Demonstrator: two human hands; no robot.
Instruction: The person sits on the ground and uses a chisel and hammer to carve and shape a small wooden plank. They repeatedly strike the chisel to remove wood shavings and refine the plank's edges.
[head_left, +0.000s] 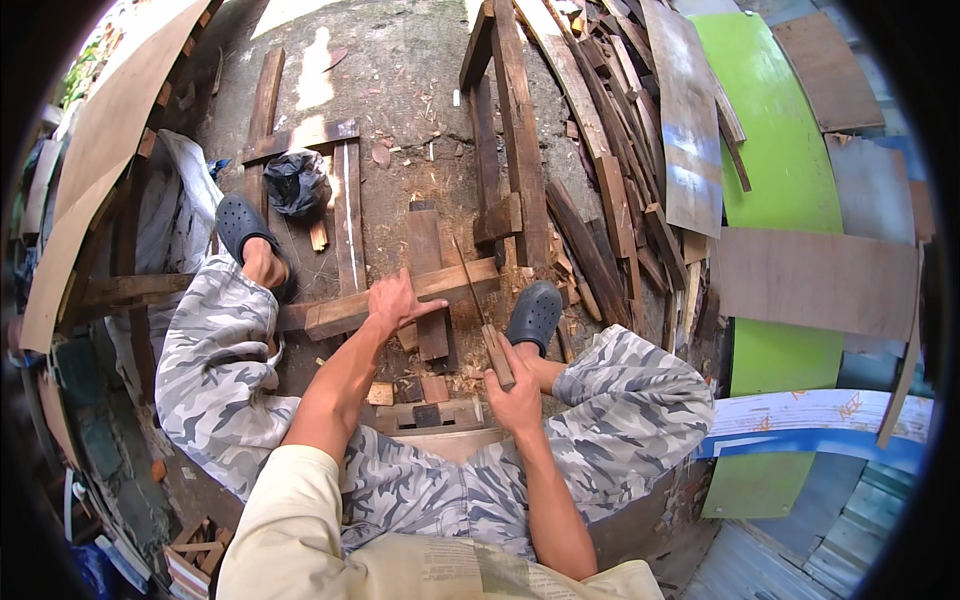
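Observation:
A wooden beam (342, 312) lies slantwise across a short dark board (425, 250) on the ground between my feet. My left hand (393, 302) holds the beam down where the two cross, its thumb stretched to the right along the wood. In my right hand (515, 402) is a long-bladed tool (494, 350) with a wooden handle. Its thin blade points up and away, passing the beam near its right end. Seen almost edge-on, the blade could be a saw or a knife; I cannot tell which. Sawdust (440, 195) lies beyond the beam.
Small wood blocks (408, 388) lie close in front of me. A nailed wooden frame (348, 215) and black plastic bag (296, 183) are at far left. Upright timbers (517, 130) and a lumber pile (625, 180) stand right, beside green panels (775, 150). My shoes (535, 312) flank the work.

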